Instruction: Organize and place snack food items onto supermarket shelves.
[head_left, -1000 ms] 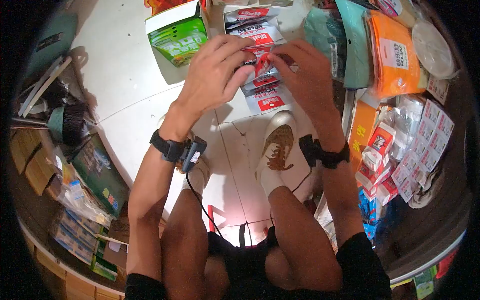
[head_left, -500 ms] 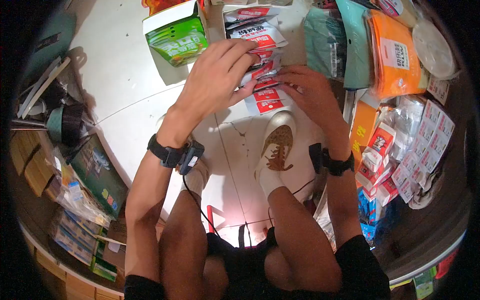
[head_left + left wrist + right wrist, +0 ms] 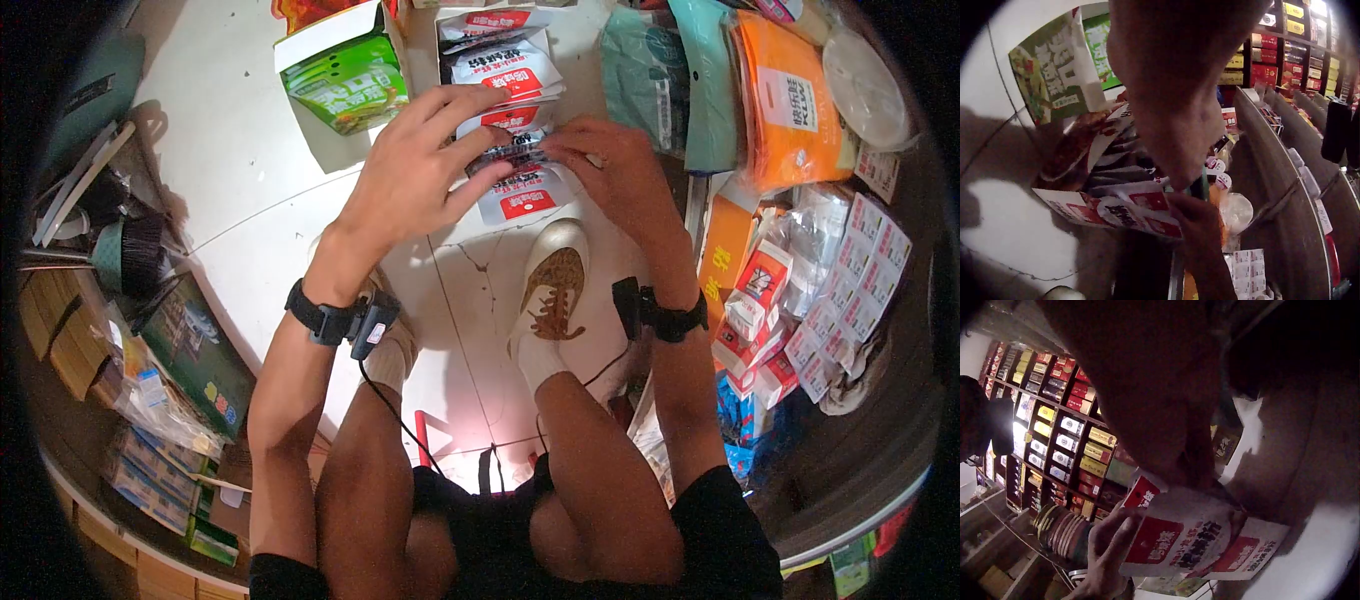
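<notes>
A row of red, white and silver snack packets stands one behind another in an open box on the floor in the head view. My left hand lies over the left side of the row, thumb and fingers holding a packet near its front. From the right, my right hand pinches the edge of a packet close to the left fingertips. In the left wrist view the right hand grips the corner of the front packet. The right wrist view has the left hand at the packets' red-labelled edge.
A green-and-white box of green packets stands left of the row. To the right are teal bags, an orange pack and red-and-white cartons. My shoe stands just below the row. A brush lies at the left.
My right hand has come down toward me along the row, from the middle packets to the front ones. The left hand has shifted slightly downward, staying at the row's left side. The front packets have shifted.
</notes>
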